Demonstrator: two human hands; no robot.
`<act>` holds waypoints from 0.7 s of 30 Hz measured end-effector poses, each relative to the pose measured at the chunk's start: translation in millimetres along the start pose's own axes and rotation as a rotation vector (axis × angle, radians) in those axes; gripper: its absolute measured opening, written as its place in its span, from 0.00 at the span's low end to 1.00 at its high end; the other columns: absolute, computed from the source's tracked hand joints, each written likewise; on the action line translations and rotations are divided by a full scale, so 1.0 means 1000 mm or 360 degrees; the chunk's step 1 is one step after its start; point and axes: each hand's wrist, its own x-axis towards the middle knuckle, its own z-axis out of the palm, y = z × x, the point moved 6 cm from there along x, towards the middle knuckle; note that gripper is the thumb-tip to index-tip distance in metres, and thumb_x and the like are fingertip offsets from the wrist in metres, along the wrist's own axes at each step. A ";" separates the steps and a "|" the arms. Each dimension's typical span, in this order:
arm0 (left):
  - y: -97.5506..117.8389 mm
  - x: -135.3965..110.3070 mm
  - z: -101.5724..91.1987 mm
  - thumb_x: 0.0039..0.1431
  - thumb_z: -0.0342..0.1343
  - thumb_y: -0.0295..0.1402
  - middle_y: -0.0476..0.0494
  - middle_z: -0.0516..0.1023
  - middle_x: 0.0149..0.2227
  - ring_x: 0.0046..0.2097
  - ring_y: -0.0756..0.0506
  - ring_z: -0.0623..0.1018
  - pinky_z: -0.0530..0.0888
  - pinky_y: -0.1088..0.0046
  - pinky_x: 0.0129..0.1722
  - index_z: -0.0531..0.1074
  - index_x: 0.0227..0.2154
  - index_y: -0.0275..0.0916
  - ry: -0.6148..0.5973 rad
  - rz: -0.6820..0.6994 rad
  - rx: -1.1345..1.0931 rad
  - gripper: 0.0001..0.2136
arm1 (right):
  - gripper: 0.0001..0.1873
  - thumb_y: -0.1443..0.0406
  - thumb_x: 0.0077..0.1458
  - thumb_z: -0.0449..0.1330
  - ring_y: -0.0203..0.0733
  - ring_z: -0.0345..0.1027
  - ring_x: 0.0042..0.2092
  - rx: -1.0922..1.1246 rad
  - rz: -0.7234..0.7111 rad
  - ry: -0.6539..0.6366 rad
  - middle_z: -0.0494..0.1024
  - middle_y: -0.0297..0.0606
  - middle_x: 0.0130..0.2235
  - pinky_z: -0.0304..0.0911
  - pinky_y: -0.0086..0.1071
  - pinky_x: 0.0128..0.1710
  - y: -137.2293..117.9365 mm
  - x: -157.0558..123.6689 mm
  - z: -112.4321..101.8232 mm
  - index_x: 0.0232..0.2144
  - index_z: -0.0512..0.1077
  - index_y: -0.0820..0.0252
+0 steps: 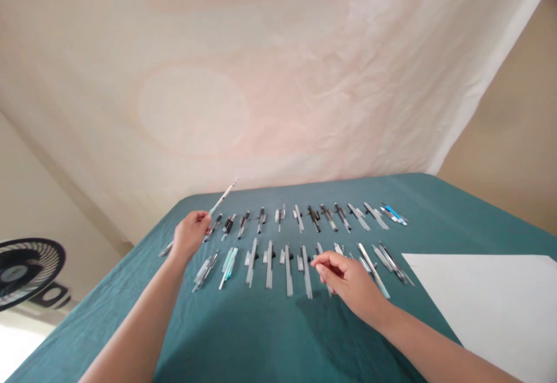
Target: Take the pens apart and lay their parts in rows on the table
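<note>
My left hand is closed around the lower end of a slim white pen, raised above the far left of the table and tilted up to the right. The pen looks pale green near my fingers, and its tip is thin. Over the front row, my right hand is closed in a pinch; whatever may be between its fingertips is too small to make out. Beneath it are partly hidden pen parts. Just left of it lies a clear grey pen barrel with a cap beside it.
Two rows of disassembled pens cross the green tablecloth. Among them are mint pen parts, black pen parts and a blue-and-white group. A white sheet lies at right. A black fan stands left, beyond the table.
</note>
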 end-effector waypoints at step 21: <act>0.201 -0.185 0.060 0.60 0.45 0.41 0.41 0.68 0.40 0.41 0.47 0.69 0.69 0.72 0.36 0.61 0.43 0.36 -0.0815 0.0510 -0.1223 0.14 | 0.17 0.58 0.61 0.45 0.37 0.64 0.38 -0.0002 -0.0326 -0.0043 0.71 0.36 0.34 0.59 0.30 0.40 -0.029 -0.005 -0.003 0.35 0.71 0.58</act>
